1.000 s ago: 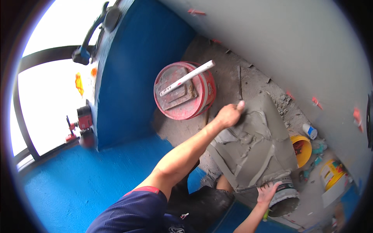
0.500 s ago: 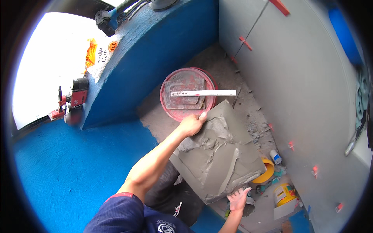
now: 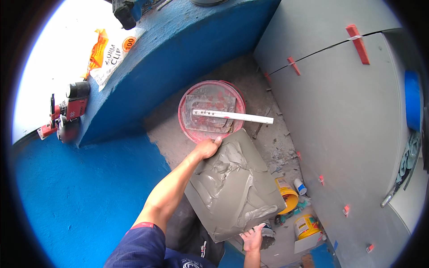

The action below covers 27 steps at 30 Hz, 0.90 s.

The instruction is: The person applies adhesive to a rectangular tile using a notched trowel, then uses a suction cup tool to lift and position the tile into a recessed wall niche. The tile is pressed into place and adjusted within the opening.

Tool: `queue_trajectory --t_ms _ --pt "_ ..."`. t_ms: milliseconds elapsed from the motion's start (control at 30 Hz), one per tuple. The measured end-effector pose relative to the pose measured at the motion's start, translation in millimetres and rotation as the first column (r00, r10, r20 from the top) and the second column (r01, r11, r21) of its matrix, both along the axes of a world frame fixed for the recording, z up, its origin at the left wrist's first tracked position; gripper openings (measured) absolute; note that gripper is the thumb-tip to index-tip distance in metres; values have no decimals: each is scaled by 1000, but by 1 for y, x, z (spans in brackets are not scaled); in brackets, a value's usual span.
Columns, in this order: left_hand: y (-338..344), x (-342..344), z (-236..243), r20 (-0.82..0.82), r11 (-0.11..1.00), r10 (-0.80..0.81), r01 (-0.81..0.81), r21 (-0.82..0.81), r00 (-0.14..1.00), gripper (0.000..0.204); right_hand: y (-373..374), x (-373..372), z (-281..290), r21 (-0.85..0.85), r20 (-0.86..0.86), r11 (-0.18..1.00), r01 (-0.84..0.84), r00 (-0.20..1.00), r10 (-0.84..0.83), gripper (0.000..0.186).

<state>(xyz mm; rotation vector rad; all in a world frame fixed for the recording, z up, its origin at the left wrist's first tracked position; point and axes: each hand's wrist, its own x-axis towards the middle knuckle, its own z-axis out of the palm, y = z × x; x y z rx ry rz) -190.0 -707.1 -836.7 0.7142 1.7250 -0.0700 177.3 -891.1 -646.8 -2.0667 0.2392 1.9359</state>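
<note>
A square grey tile [image 3: 263, 191], its upper face smeared with wet grey adhesive [image 3: 228, 178], is tilted in front of me. My left hand [image 3: 207, 148] grips its far left edge, thumb on top and the other fingers hidden beneath. At the near right edge, my right hand [image 3: 252, 239] is palm up with fingers spread; whether it touches the tile I cannot tell. Just beyond the tile stands a red bucket [image 3: 182, 117] with a mortar-stained board [image 3: 225, 102] across it. A white bar [image 3: 250, 118] lies on that board.
A grey tiled wall [image 3: 321, 102] with red wedges [image 3: 357, 43] rises on the right. Yellow buckets [image 3: 289, 201] and a small white-blue container [image 3: 300, 186] stand at its foot. On the left are a blue ledge [image 3: 178, 58], a clip bag [image 3: 111, 56] and a red power tool [image 3: 76, 106].
My view has turned, so the wall and its wedges appear shifted. The tile sits farther left in the picture, with both hands at about the same places along its edges.
</note>
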Motion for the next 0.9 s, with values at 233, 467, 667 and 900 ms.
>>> queue_trajectory --t_ms 233,467,667,900 --pt "5 0 -50 33 999 -41 40 30 999 75 -19 -37 -25 -52 -21 993 111 994 -112 117" --pt "28 -7 -46 36 997 -83 82 13 996 74 -46 -83 -36 2 6 980 199 980 -199 118" --pt "15 -8 -49 84 998 0 -4 59 997 72 -72 -98 -51 79 34 969 233 971 -236 103" --pt "10 -3 -33 98 994 41 -51 101 994 71 -82 -99 -63 124 53 941 314 945 -322 86"
